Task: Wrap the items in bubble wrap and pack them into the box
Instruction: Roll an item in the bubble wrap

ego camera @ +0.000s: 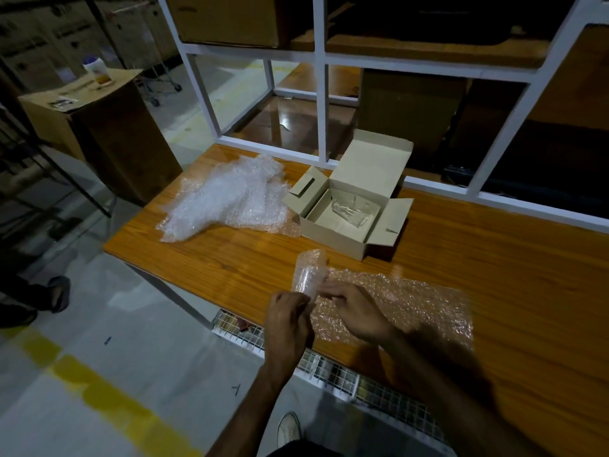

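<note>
Bubble wrap sheet (395, 305) lies at the table's (230, 258) near edge — one end rolled up.
Left hand (286, 321) and right hand (354, 311) both pinch that roll (309, 275), fingers curled on it; open box (349, 209) sits beyond.

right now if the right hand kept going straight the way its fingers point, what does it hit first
The right hand points left, at the half-wrapped glass it is already touching, with the left hand gripping the wrap just beyond. So it would likely meet the glass first, though depth is hard to judge.
</note>
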A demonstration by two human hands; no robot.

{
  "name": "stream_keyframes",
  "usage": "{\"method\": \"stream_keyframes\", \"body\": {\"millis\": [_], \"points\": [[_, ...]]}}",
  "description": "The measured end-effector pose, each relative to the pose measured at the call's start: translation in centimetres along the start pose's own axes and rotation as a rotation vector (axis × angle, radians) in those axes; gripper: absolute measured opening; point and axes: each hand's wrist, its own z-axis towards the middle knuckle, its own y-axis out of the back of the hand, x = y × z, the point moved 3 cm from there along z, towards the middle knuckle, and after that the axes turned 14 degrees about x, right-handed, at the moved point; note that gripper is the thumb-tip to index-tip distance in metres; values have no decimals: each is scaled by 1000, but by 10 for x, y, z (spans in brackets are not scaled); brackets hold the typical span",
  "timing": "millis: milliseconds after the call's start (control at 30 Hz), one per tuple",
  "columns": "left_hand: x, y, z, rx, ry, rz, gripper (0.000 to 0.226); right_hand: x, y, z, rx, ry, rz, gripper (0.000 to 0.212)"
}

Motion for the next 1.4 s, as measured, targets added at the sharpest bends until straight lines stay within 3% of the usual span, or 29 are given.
{"method": "stream_keyframes", "body": {"millis": [67, 167, 233, 400, 533, 667, 767, 900, 1033, 1167, 1333, 1400], "points": [[-5, -1, 1, -3, 9, -66, 4, -1, -1, -4, -20, -6, -1, 33], [-6, -11, 3, 41, 23, -129, 14, 5, -2, -7, -161, -42, 110, 18], [-9, -15, 5, 76, 26, -147, 29, 8, -1, -5, -250, -113, 185, 23], [-24, -2, 9, 14, 99, -432, 38, 0, -6, -1, -330, -276, 184, 50], [-3, 3, 11, -87, 313, -441, 29, -4, -5, 1, -354, -288, 252, 42], [12, 0, 23, 242, 499, -387, 25, -6, -6, -1, -382, -274, 270, 33], [11, -1, 29, 426, 447, -408, 19, -10, -6, -5, -391, -273, 296, 23], [7, -8, 32, 519, 403, -252, 24, -22, -1, -16, -416, -292, 262, 15], [-18, -19, 31, 407, 338, -73, 45, -29, 3, -34, -474, -317, 294, 12], [-44, -34, 20, 329, 280, -67, 42, -25, 4, -45, -598, -293, 351, 8], [-44, -40, 8, 287, 123, -130, 40, -24, -1, -50, -658, -329, 396, 33], [-38, -38, 9, 322, 83, -234, 22, -28, 0, -51, -695, -323, 448, 50]]}}
